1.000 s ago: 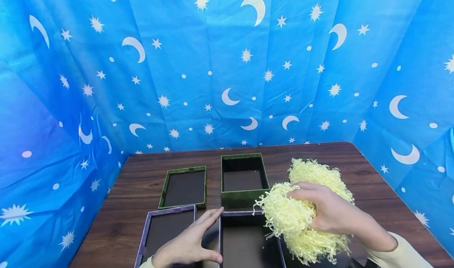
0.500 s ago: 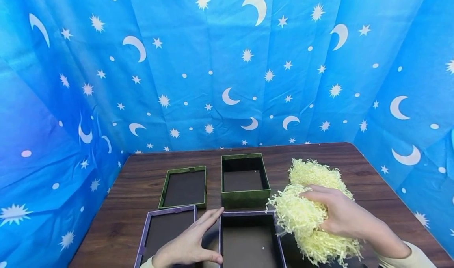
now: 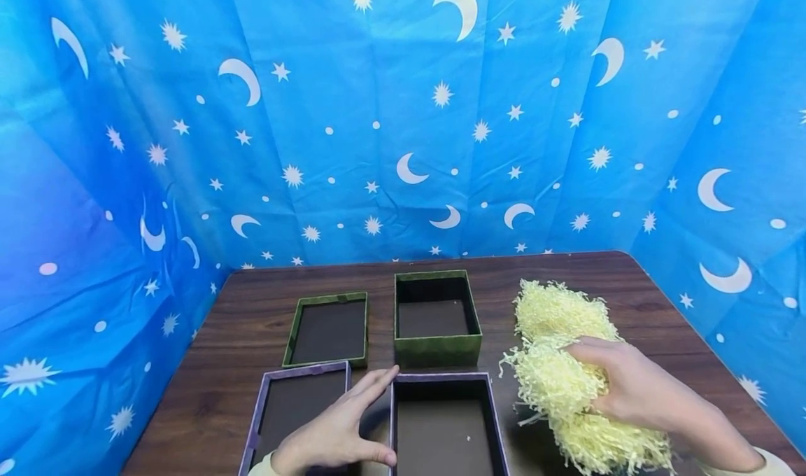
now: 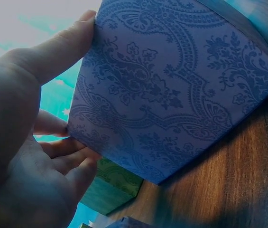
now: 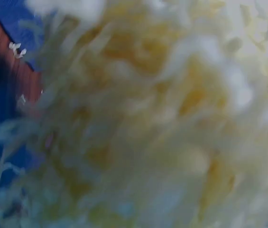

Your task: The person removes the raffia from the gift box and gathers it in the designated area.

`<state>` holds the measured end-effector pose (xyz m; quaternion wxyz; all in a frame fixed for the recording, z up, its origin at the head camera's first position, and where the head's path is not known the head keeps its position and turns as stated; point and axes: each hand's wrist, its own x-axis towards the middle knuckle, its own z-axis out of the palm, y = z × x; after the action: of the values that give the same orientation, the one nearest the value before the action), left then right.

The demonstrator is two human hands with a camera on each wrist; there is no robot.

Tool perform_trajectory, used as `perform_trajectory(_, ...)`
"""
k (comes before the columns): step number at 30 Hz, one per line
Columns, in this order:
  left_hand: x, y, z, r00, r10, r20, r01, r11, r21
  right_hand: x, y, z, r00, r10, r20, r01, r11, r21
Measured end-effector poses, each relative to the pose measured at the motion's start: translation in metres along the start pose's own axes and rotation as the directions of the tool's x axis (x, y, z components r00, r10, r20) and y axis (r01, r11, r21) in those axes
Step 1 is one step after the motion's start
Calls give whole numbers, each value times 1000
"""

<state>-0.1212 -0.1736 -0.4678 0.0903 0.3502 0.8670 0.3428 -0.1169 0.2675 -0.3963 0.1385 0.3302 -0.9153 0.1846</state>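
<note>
My left hand [image 3: 334, 427] holds the deep purple box [image 3: 443, 420] at its left side. In the left wrist view, its thumb is at the rim and its fingertips are at the corner of the patterned purple wall [image 4: 167, 95]. My right hand [image 3: 636, 385] grips a big clump of pale yellow shredded paper [image 3: 554, 385], right of that box. Loose strands hang down below it. Blurred shredded paper [image 5: 138, 114] fills most of the right wrist view and hides the right fingers there.
A shallow purple lid [image 3: 302, 399] lies left of the purple box, partly behind my left hand. Behind stand a green box [image 3: 437, 350] and a shallow green lid [image 3: 330, 332]. More shredded paper [image 3: 563, 308] lies farther back right on the wooden table [image 3: 208, 392]. Blue star-patterned cloth [image 3: 352, 147] surrounds the table.
My right hand has moved right with the shredded paper, off the edge of the purple box, so more of the box's inside shows. The left hand has stayed in place.
</note>
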Motion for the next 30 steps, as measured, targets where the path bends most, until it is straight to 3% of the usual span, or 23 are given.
perform_trajectory(7, 1, -1, 0, 1000, 11, 0, -11, 1000, 16, -15, 9, 0, 989, 110, 100, -109, 994, -19)
perform_trajectory(13, 0, 0, 0, 1000, 7, -1, -7, 1000, 13, -23, 12, 1, 976, 171, 133, -171, 985, -10)
perform_trajectory(23, 0, 1, 0, 1000, -16, 12, 16, 1000, 0, -37, 23, 8, 989, 90, 119, -80, 993, -89)
perform_trajectory(30, 1, 0, 0, 1000, -15, 12, 15, 1000, -11, -48, 31, 14, 983, 114, 147, -99, 989, -106)
